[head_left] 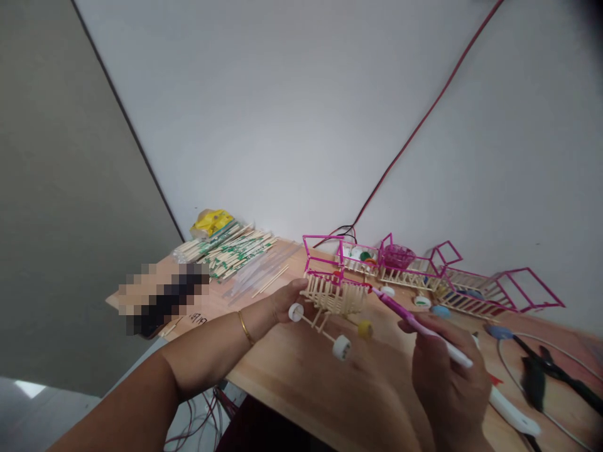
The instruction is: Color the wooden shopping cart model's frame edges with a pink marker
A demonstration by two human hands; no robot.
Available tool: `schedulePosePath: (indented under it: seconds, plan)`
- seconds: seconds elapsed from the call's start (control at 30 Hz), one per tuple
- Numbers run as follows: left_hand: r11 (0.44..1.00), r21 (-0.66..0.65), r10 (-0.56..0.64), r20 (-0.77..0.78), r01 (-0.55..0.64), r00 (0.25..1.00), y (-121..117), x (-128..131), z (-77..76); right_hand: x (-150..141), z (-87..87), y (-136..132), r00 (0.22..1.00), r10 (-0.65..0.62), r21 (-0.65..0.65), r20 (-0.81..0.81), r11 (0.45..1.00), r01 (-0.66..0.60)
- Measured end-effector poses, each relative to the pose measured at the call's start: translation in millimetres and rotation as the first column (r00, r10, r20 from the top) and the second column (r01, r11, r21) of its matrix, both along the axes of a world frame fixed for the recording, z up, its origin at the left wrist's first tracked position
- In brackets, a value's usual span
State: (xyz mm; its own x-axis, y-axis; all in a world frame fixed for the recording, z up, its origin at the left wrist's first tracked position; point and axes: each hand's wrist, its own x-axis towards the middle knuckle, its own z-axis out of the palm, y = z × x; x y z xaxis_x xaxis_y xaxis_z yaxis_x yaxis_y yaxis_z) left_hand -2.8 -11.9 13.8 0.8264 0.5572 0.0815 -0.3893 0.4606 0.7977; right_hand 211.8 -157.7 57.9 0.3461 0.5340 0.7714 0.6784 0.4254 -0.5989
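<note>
My left hand (288, 300) is closed on the left end of a small cart made of wooden sticks (335, 295). The cart is held tilted, with white bottle-cap wheels (342, 347) and a yellow cap wheel (365, 329) on stick axles. A magenta frame (323, 258) rises from its top edge. In my right hand (450, 364) is a slim pink-and-white pen (424, 328). The pen's tip is at the cart's upper right corner, by a small red spot; whether it touches I cannot tell. My left fingertips are partly hidden behind the cart.
Similar stick carts (409, 277) with magenta frames stand along the wall, one bearing a magenta bowl (398, 256). Bundled wooden sticks (238, 254) and a yellow packet (211, 223) lie at back left. Black-handled tools and cables (537, 370) and a white tool (513, 411) are at right.
</note>
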Motion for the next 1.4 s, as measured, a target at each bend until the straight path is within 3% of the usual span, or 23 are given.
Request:
schedulePosePath:
  seconds: [0.13,0.33,0.5,0.6,0.7,0.77,0.83,0.93,1.03,1.2,1.4]
  plan:
    - [0.999,-0.031,-0.041,0.011,0.042,0.999,1,-2,-0.6,-5,0.6,-2,0.989,0.011,-0.028,0.147,1.000,-0.007]
    - [0.998,-0.046,-0.044,0.022,0.045,0.999,2,0,-1.1,-8,-5.2,-2,0.964,0.242,-0.058,0.111,0.970,-0.236]
    - [0.998,-0.053,-0.015,0.028,0.017,1.000,-6,4,12.6,-12,-2.2,-4,0.943,0.317,-0.060,0.097,0.948,-0.313]
    - [0.997,-0.079,0.014,0.006,-0.014,1.000,-34,-28,25.2,-13,-0.5,-4,0.932,0.354,-0.020,0.081,0.935,-0.354]
    - [0.977,-0.130,0.166,-0.029,-0.168,0.986,-68,-79,33.2,-13,-0.2,-3,0.919,0.389,-0.002,0.069,0.921,-0.389]
    - [0.956,-0.140,0.257,-0.034,-0.259,0.966,-78,-97,33.9,-12,-0.2,-2,0.920,0.387,-0.008,0.060,0.922,-0.388]
    - [0.968,-0.133,0.213,-0.013,-0.213,0.977,-69,-85,31.4,-11,-0.1,-2,0.934,0.354,-0.032,0.049,0.935,-0.352]
    - [0.996,-0.085,0.028,0.039,-0.025,0.999,-34,-33,24.6,-9,-0.2,-2,0.962,0.270,-0.063,0.035,0.962,-0.267]
    - [0.998,-0.060,-0.018,0.051,0.021,0.999,-5,5,18.8,-5,-1.4,-2,0.984,0.180,-0.072,0.014,0.981,-0.178]
    - [0.998,-0.034,-0.045,0.050,0.047,0.998,-1,2,16.5,-2,-3.1,0,0.996,0.076,-0.119,-0.050,0.990,-0.082]
    - [0.999,-0.009,-0.052,0.021,0.053,0.998,-3,-3,19.3,0,3.6,1,0.985,0.017,-0.066,-0.172,0.997,-0.029]
